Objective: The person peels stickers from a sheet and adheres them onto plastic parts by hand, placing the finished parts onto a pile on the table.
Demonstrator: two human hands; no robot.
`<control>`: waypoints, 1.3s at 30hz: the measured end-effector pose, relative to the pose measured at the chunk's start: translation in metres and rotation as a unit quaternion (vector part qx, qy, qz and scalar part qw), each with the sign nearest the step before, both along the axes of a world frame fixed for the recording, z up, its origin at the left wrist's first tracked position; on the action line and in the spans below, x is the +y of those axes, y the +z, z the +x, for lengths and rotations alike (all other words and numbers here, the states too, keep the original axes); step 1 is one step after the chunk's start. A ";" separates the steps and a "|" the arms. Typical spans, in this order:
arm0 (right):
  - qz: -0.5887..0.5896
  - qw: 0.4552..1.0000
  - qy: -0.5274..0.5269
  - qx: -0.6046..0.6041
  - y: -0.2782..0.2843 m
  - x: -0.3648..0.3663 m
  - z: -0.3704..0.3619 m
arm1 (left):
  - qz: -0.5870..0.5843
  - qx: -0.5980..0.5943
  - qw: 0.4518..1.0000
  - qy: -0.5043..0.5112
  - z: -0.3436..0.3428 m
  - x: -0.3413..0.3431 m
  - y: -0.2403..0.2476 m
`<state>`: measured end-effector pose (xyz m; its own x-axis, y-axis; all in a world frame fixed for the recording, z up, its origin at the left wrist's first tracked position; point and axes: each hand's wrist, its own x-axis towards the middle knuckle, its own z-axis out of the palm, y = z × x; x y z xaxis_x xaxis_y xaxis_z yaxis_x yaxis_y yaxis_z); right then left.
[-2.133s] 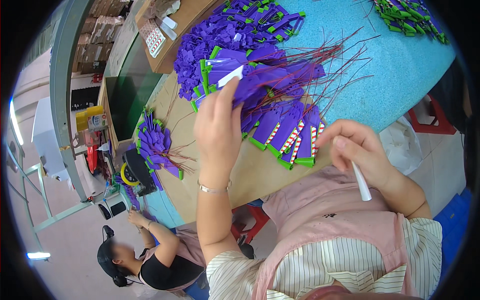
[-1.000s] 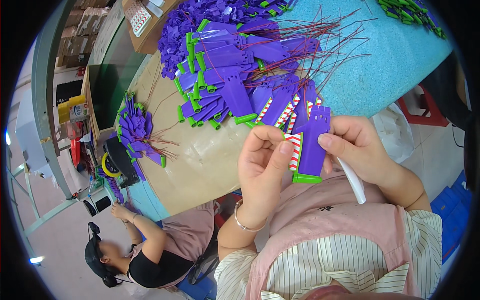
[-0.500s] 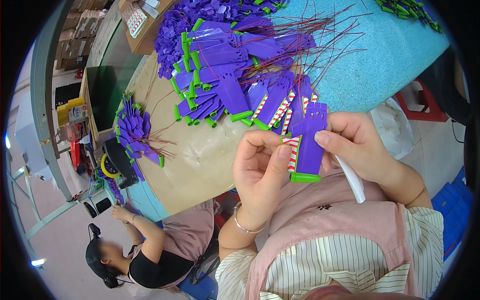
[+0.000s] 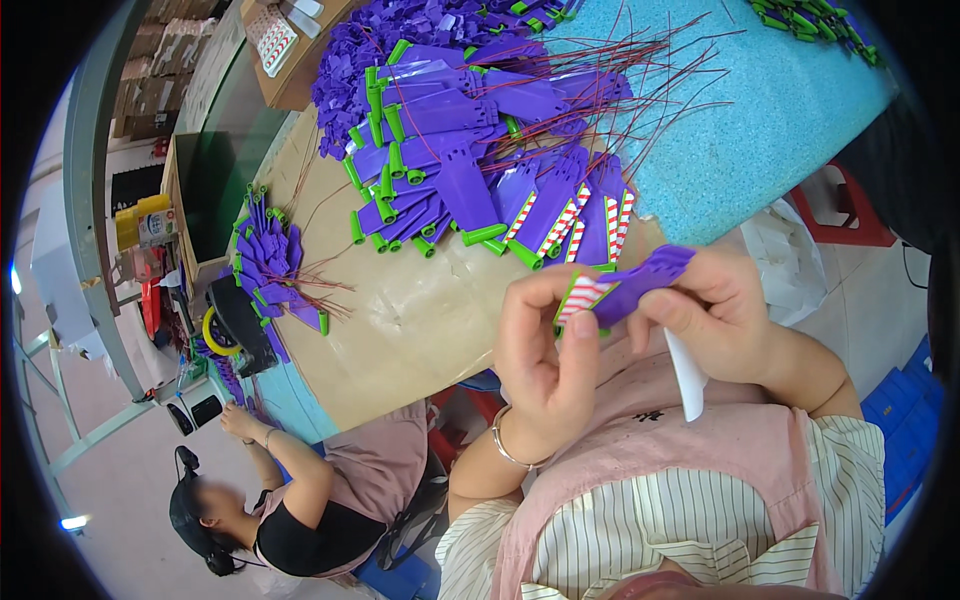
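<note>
We hold a purple plastic wing panel [image 4: 632, 290] toward three o'clock, above the table's near edge: our left hand [image 4: 548, 350] pinches its red-and-white striped edge, our right hand [image 4: 708, 310] grips the other end and a white strip [image 4: 685, 378]. Toward eleven, a cardboard box [image 4: 290, 88] bears a striped sticker sheet [image 4: 274, 42]; toward ten, we cannot tell the contents of a wooden bin [image 4: 208, 272]. More wing panels [image 4: 465, 185] lie toward twelve.
</note>
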<state>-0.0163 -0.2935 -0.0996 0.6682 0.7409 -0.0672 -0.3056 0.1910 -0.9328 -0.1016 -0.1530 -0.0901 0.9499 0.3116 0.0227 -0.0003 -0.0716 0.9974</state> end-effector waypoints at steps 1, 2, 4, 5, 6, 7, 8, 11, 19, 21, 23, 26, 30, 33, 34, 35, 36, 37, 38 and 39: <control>0.060 0.997 -0.040 -0.014 -0.006 0.004 -0.001 | -0.035 -0.016 0.999 0.020 -0.004 -0.001 -0.006; 0.060 0.997 -0.041 -0.016 -0.004 0.006 -0.002 | -0.071 -0.032 0.996 0.040 -0.005 -0.003 -0.009; 0.121 0.979 -0.101 0.129 0.003 0.010 -0.005 | -0.080 -0.041 0.994 0.067 -0.004 -0.005 -0.008; 0.120 0.979 -0.100 0.128 0.006 0.006 -0.002 | 0.018 -0.070 0.994 0.084 -0.004 -0.002 -0.012; 0.081 0.987 -0.038 0.133 0.009 0.001 0.003 | 0.117 -0.098 0.983 0.101 -0.004 0.002 -0.014; 0.040 0.990 0.024 0.136 0.010 -0.002 0.007 | 0.181 -0.132 0.970 0.098 -0.001 0.003 -0.012; 0.040 0.989 0.026 0.136 0.007 -0.002 0.007 | 0.181 -0.132 0.969 0.100 -0.002 0.006 -0.012; 0.083 0.988 0.053 0.119 -0.001 -0.002 0.005 | 0.179 -0.112 0.977 0.009 0.000 0.005 -0.012; 0.069 0.997 -0.015 0.004 -0.004 -0.001 0.000 | 0.160 -0.074 0.984 0.008 0.003 -0.004 -0.001; 0.081 0.996 -0.023 0.003 -0.007 -0.002 0.002 | 0.175 -0.078 0.981 -0.005 0.000 -0.002 -0.003; 0.094 0.995 -0.030 0.003 0.001 -0.001 0.006 | 0.192 -0.082 0.978 -0.018 -0.002 0.002 -0.001; 0.027 0.996 -0.047 0.067 0.010 -0.001 0.013 | 0.283 -0.118 0.951 -0.039 -0.011 0.015 -0.004; -0.175 0.984 -0.016 -0.014 -0.005 -0.007 0.016 | 0.496 0.027 0.868 0.004 -0.005 0.040 -0.037; -0.280 0.951 0.010 -0.133 0.002 -0.012 0.012 | 0.512 0.055 0.857 -0.008 -0.009 0.042 -0.042; -0.259 0.961 0.000 -0.099 0.004 -0.012 0.009 | 0.522 0.057 0.851 -0.001 -0.010 0.038 -0.042; -0.259 0.961 -0.001 -0.100 0.002 -0.011 0.007 | 0.533 0.059 0.844 0.006 -0.009 0.035 -0.042; -0.208 0.975 -0.029 -0.067 -0.006 -0.007 0.002 | 0.534 0.057 0.844 0.006 -0.008 0.034 -0.042; -0.157 0.985 -0.057 -0.034 -0.011 -0.006 0.000 | 0.502 0.045 0.864 0.006 -0.006 0.033 -0.044; -0.156 0.985 -0.059 -0.036 -0.013 -0.006 0.001 | 0.469 0.033 0.882 0.005 -0.004 0.030 -0.045; -0.131 0.989 -0.062 -0.020 -0.015 -0.007 0.003 | 0.460 0.038 0.887 -0.008 -0.001 0.024 -0.042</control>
